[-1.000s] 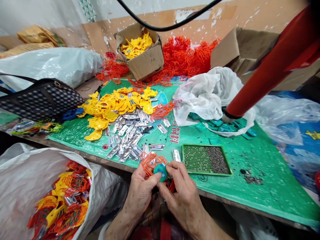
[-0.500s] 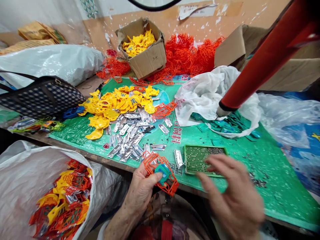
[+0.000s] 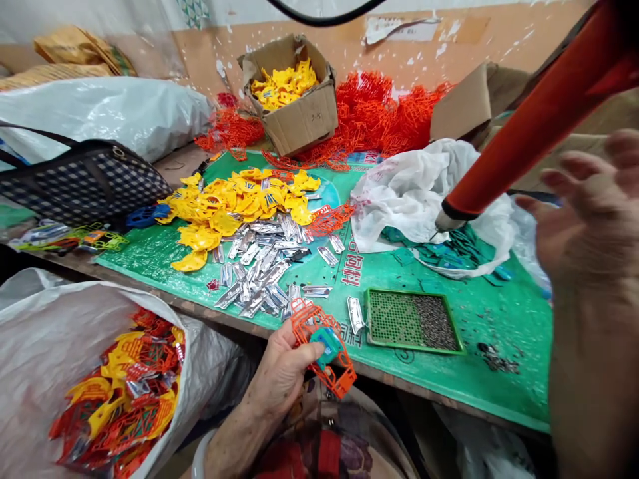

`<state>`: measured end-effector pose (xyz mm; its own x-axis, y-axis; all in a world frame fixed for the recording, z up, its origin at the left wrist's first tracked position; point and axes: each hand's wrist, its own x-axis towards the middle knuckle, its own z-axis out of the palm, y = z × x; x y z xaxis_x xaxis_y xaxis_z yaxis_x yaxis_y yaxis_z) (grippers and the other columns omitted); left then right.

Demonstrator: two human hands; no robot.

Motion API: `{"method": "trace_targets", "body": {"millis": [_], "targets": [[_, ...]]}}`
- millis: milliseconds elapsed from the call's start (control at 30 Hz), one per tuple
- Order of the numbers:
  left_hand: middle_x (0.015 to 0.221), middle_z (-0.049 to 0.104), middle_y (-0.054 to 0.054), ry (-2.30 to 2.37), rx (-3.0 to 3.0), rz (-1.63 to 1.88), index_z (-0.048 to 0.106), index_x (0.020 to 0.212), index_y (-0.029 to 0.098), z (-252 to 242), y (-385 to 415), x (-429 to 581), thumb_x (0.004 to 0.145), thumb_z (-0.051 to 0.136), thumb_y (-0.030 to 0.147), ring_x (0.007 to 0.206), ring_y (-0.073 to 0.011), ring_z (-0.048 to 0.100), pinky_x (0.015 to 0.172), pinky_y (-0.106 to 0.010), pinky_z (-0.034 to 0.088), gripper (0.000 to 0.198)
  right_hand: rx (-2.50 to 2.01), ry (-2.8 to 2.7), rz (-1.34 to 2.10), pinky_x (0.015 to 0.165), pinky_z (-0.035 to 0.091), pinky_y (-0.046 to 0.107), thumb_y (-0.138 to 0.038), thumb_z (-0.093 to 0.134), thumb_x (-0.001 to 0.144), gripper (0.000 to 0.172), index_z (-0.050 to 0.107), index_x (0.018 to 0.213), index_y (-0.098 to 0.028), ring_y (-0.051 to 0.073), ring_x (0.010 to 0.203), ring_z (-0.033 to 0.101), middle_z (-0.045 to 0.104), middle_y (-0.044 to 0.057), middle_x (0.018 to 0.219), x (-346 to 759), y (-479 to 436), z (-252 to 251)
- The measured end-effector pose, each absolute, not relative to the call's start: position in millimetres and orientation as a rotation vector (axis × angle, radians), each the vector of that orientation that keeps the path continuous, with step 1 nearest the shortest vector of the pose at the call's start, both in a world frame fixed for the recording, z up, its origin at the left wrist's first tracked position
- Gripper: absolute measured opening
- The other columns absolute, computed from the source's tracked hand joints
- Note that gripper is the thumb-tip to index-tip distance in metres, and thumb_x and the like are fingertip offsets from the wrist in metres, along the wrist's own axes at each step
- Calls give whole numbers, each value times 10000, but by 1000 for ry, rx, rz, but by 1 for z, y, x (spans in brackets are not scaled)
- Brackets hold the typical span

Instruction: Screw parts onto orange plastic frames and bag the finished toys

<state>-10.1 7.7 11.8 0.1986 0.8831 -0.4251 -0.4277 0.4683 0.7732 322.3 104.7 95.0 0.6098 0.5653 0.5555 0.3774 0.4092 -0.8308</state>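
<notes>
A green-covered table (image 3: 504, 389) spreads across the view; at its near left edge stands a white sack (image 3: 30, 372) holding mixed orange and yellow parts; a red tool (image 3: 529, 126) slants down over it from the upper right; the right hand (image 3: 592, 206) is raised near that tool, its fingers loosely curled and apart, with nothing seen in its grasp; the left hand (image 3: 279, 366) is clamped on an orange frame (image 3: 344, 384), held tilted just off the table's front edge, its thumb pressing a teal piece (image 3: 328, 346) that lies against the frame's middle; a green tray (image 3: 389, 320) sits to the right, screws (image 3: 438, 322) heaped at its far end; the frame looks like thin plastic, so probably light, springy and easily bent at its bars; the teal piece seems stiff, smooth and perhaps slippery; a pinch through both, thumb on top, should suit best.
</notes>
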Motion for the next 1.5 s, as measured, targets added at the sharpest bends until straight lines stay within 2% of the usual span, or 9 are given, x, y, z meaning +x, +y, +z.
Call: {"method": "trace_targets", "body": {"millis": [100,300,500,600,700,767,1000,1133,1500], "targets": [[826,742,-40,993,553,969,693,938,141,11,8,-13,625,721,105,690,-149,648,681,-261,515,317,-1082,-1058,624,550,360,316,-118,473,710,237,701,759,-75,215,1158,570,627,78,1267,301,116,104],[827,739,-40,1011,512,952,692,948,153,12,11,-17,610,739,123,688,-157,657,669,-265,509,343,-1235,-1154,654,538,372,360,-241,497,768,334,642,609,14,200,883,689,613,178,1193,288,130,110],[802,722,-28,941,506,925,709,936,148,10,16,-16,631,763,168,663,-130,630,660,-242,497,310,-1415,-1173,767,507,312,392,-253,265,826,489,626,710,55,155,865,674,647,119,1146,279,115,122],[791,717,-18,927,490,946,714,922,156,10,17,-16,628,771,165,663,-119,619,655,-226,488,300,-1221,-1217,857,560,390,353,-290,565,743,322,689,908,-43,131,779,695,738,54,1012,269,106,124],[818,724,-28,954,490,931,706,943,156,10,17,-17,628,767,165,681,-133,628,663,-238,491,320,-1070,-1139,914,547,513,288,-183,834,480,687,653,1142,-194,145,646,672,747,3,774,256,100,122],[822,727,-36,971,501,914,700,944,149,11,18,-19,631,761,171,686,-145,634,674,-255,497,320,-1054,-1076,908,445,511,274,-114,837,449,741,634,1154,-218,180,610,644,708,0,697,246,95,118],[865,740,-33,990,538,873,699,1005,172,12,19,-16,664,755,161,733,-155,653,719,-264,510,346,-1155,-1033,646,570,516,343,-196,807,609,150,687,698,-215,160,598,607,658,-7,708,222,68,88],[932,742,-53,919,533,790,687,1068,173,7,17,-11,702,750,178,780,-165,657,739,-265,516,372,-1142,-981,681,552,512,347,-322,782,664,166,657,685,-214,141,555,574,611,-21,673,214,53,73],[868,705,-35,893,547,669,694,995,165,12,15,7,689,712,146,778,-175,628,722,-271,506,307,-1122,-1030,688,599,516,353,-219,739,675,130,611,692,-203,141,583,566,594,-26,662,204,48,45]]}}
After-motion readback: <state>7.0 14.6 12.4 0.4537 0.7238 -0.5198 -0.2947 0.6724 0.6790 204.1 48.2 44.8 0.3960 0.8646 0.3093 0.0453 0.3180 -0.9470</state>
